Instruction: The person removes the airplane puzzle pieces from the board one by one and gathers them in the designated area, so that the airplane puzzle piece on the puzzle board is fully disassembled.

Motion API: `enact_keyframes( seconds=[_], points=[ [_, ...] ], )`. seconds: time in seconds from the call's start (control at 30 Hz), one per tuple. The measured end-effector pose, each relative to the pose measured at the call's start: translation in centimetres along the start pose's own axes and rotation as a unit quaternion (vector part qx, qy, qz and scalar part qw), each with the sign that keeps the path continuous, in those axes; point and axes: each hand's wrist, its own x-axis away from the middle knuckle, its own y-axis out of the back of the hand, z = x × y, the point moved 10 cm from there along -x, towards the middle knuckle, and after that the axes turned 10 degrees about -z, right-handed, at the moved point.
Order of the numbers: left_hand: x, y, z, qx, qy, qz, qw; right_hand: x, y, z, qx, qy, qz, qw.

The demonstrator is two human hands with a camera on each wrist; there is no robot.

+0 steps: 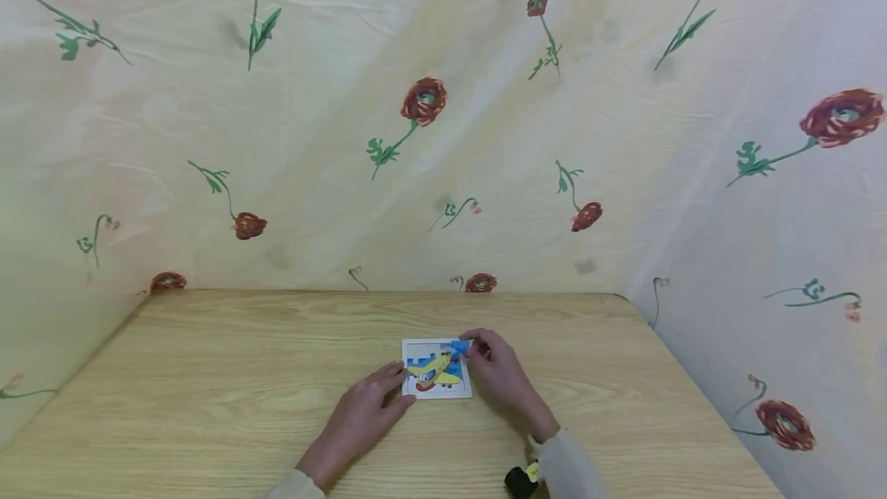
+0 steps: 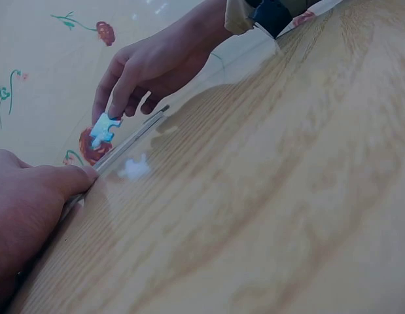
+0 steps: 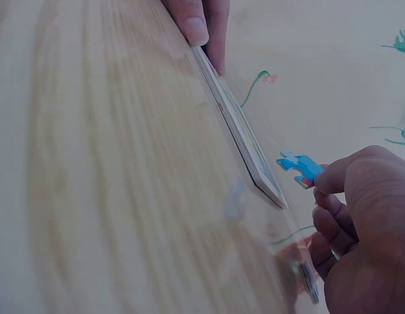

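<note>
A small square jigsaw puzzle [image 1: 407, 353] in a white frame lies on the table, with a yellow airplane on blue in its picture. Its upper left part shows bare backing. My left hand [image 1: 372, 409] holds the frame at its lower left corner, thumb along the near edge and fingers at the left side. Between thumb and index finger my right hand [image 1: 500, 373] pinches a blue puzzle piece [image 3: 304, 169], raised over the frame's upper right corner. The other fingers of that hand curl loosely below, as the right wrist view shows.
A flat thin piece [image 3: 310, 282] lies on the table beneath the right hand. The wooden table [image 1: 242, 391] has a glossy top. Flowered cloth [image 1: 312, 114] hangs behind it and along both sides. A black device [image 1: 520, 481] sits by the right sleeve.
</note>
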Motion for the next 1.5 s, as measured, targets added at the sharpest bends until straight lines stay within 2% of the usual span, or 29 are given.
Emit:
enact_keyframes(
  seconds=[0.23, 0.77, 1.13, 1.5],
  points=[
    [0.0, -0.1, 0.2, -0.001, 0.003, 0.001, 1.0, 0.0, 1.4, -0.5, 0.014, 0.005, -0.014, 0.9998],
    [0.0, -0.1, 0.2, 0.004, 0.002, 0.001, 1.0, 0.2, 3.8, -1.8, 0.028, -0.011, -0.036, 0.9989],
    [-0.1, -0.2, 0.3, 0.003, 0.004, 0.005, 1.0, 0.6, 5.5, -2.7, 0.019, -0.026, -0.043, 0.9986],
    [-0.1, -0.2, 0.3, -0.001, 0.006, 0.005, 1.0, 0.9, 7.3, -3.9, 0.029, -0.022, -0.059, 0.9976]
  ],
)
